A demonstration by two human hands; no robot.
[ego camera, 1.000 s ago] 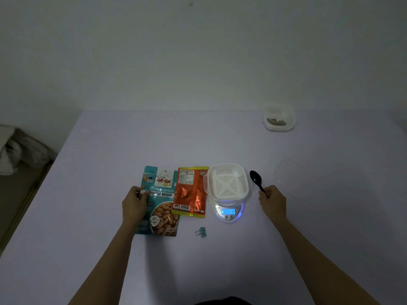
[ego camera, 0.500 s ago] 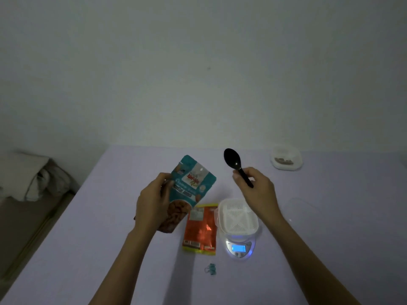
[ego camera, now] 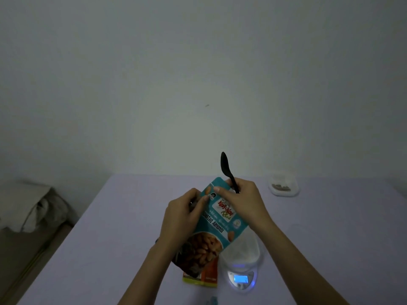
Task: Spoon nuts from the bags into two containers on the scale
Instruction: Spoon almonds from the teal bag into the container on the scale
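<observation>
Almond bag [ego camera: 217,225] is raised above and left of the scale [ego camera: 241,280]. Left hand [ego camera: 182,219] and right hand [ego camera: 244,203] pinch its top edge, probably to open the seal. Right hand also grips the spoon [ego camera: 225,167], bowl up, ready to scoop. White container [ego camera: 243,250] sits on the scale; orange bag [ego camera: 211,275] lies just left of it.

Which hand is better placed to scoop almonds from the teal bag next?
The right hand: it holds the black spoon, bowl up, at the top of the almond bag. The left hand grips the bag's side, so it probably only steadies it.
</observation>
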